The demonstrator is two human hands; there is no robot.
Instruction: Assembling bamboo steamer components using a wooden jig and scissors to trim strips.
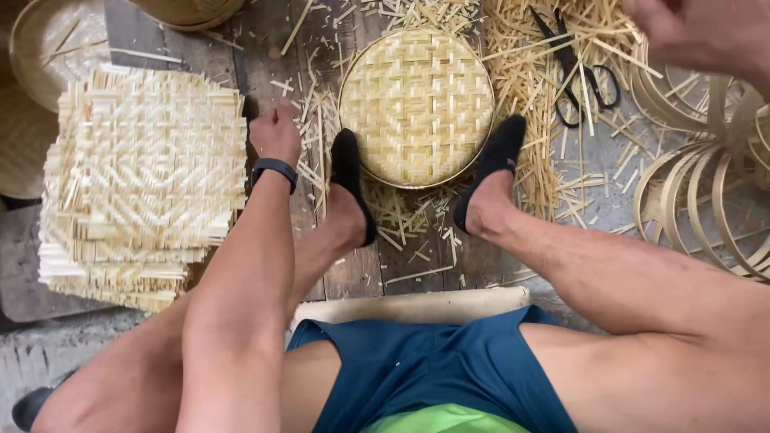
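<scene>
- Nearest the camera are bare thighs, blue shorts (433,369) and a pale plank seat edge (409,306) under the person.
- The floor (361,273) is dark worn wood boards on the left and grey concrete on the right, littered with short bamboo offcuts.
- Two feet in black slippers rest on the floor, the left slipper (350,180) and the right slipper (496,164) each touching the near rim of the basket (415,104).
- The basket is a round woven bamboo tray lying flat between the feet, just beyond the toes; being round, it has no long axis and points no way.
- The left hand (275,132), a dark band at its wrist, hangs just left of the basket, apart from it, close by the mat stack (144,180). Its fingers are curled into a loose fist; whether they pinch anything I cannot tell.
- The mat stack is a pile of square woven mats on the floor at left, its edges roughly square to the view, strip ends sticking out all round.
- The right hand (698,32) is at the top right edge, partly cut off and blurred, well apart from the basket, above the hoops (706,200). How its fingers sit I cannot tell.
- The hoops are thin bamboo rings leaning together at right.
- Scissors (577,76) lie on a heap of strips (529,88) beyond the right foot, handles toward the person, blades pointing away.
- More round trays (48,44) sit at far left.
</scene>
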